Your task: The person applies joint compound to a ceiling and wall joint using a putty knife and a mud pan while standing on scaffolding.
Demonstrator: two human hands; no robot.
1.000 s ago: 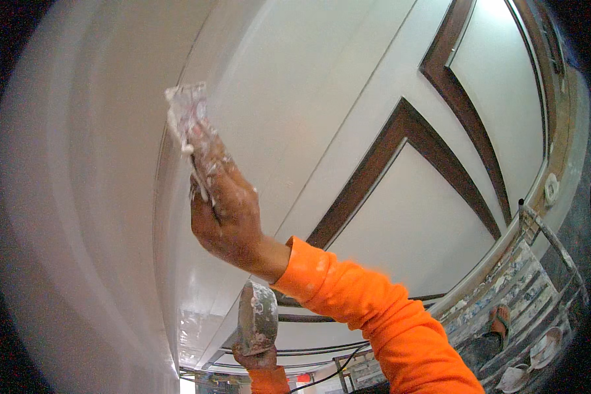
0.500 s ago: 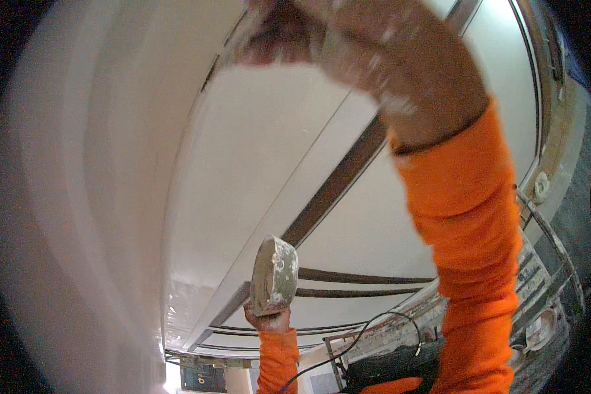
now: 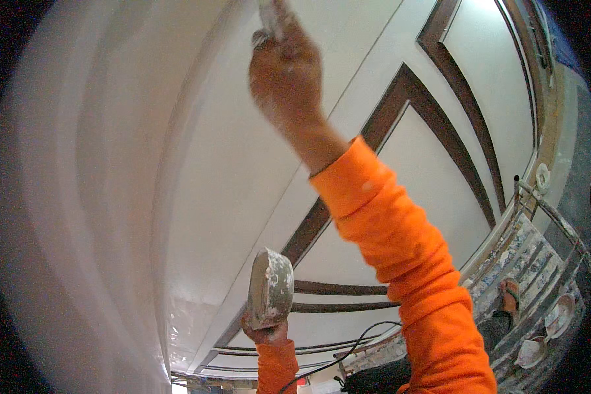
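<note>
Farther up the panel (image 3: 236, 171) than a second ago, the right hand (image 3: 285, 75) grips a pale tool (image 3: 268, 13), the left hand (image 3: 269, 332) clasps the bowl (image 3: 271, 289) lower down, and smears (image 3: 189, 318) shine by the panel's lower-left corner, how much remains being unclear.

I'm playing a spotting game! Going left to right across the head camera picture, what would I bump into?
Grey-green container held up by the left hand → orange sleeve of the right arm → foot in a sandal → pale oval dish.
</note>
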